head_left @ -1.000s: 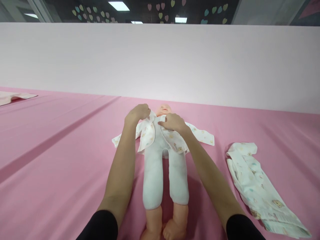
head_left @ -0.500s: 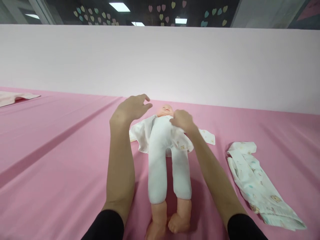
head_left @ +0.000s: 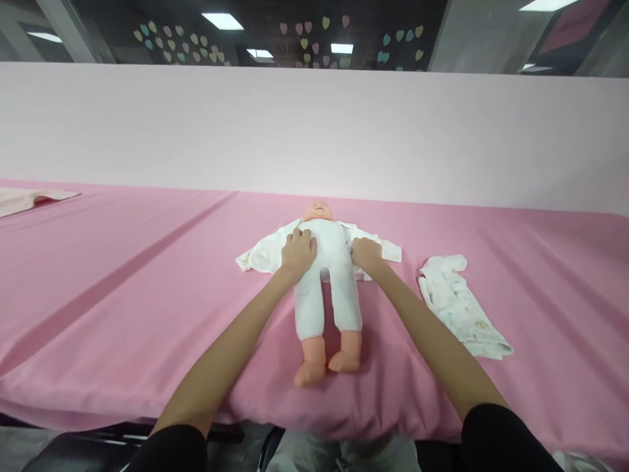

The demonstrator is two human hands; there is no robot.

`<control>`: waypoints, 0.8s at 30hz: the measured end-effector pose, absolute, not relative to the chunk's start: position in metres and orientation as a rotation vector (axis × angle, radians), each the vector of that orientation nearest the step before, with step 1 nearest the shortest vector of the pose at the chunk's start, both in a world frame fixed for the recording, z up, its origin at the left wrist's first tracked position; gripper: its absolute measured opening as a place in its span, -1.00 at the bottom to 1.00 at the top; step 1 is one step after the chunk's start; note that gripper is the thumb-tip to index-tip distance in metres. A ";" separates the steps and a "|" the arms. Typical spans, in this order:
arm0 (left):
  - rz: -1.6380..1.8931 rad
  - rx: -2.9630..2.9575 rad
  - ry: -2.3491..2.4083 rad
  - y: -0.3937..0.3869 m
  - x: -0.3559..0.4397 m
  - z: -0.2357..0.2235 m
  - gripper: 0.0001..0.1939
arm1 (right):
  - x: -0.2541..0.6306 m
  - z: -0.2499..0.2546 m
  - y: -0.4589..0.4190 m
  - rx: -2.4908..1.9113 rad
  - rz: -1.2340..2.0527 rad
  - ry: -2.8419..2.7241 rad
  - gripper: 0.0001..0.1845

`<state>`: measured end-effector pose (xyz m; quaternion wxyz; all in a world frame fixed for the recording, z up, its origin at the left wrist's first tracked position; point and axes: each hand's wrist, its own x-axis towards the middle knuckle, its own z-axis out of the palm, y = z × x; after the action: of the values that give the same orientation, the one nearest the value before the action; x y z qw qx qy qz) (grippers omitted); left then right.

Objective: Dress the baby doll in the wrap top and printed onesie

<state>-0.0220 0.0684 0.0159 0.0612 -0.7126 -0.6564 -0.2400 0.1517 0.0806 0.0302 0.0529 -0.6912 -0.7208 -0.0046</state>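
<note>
A baby doll (head_left: pixel 328 252) with a white cloth body lies on its back, its feet toward me. A white baby shirt (head_left: pixel 265 254) lies spread beneath it, the sleeves stretched out to both sides. My left hand (head_left: pixel 299 254) rests on the left side of the doll's torso, fingers laid over it and the thumb apart. On the other side, my right hand (head_left: pixel 366 254) is closed at the shirt's right part beside the torso. The cloth within its fingers is mostly hidden.
A folded, printed white baby garment (head_left: pixel 462 308) lies to the right on the pink sheet (head_left: pixel 147 295). At the far left is a pale pink cloth (head_left: pixel 24 200). A white wall (head_left: pixel 314 131) rises behind. The table's front edge shows near my lap.
My left hand has come down from beside the doll's head onto its torso. My right hand has moved from the chest to the right side. The view now takes in the table's front edge.
</note>
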 end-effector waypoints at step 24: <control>-1.601 -2.088 -2.098 0.039 -0.049 -0.027 -0.63 | 0.143 -0.032 -0.005 -1.467 0.760 -1.555 -0.31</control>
<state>-0.0489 0.0395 -0.0266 -0.1112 -0.6166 -0.6196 -0.4727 0.1431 -0.0050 -0.0321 0.4229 -0.5860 -0.6211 0.3035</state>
